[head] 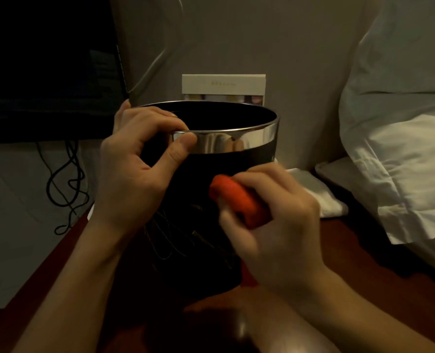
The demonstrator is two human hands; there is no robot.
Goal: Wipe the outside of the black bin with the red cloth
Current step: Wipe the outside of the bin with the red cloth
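Observation:
A black round bin (201, 240) with a shiny metal rim band stands on a dark red-brown table (58, 289). My left hand (137, 164) grips the rim at its near left, fingers over the edge into the bin and thumb pressed on the metal band. My right hand (275, 225) holds a bunched red cloth (239, 200) against the bin's near outer wall, below the band. The right hand is blurred. The bin's lower right side is hidden behind that hand.
A dark monitor (45, 67) stands at the left with cables (66, 184) hanging below it. A cream card (224, 85) leans on the wall behind the bin. White pillows (402, 149) and a folded white cloth (320, 200) lie to the right.

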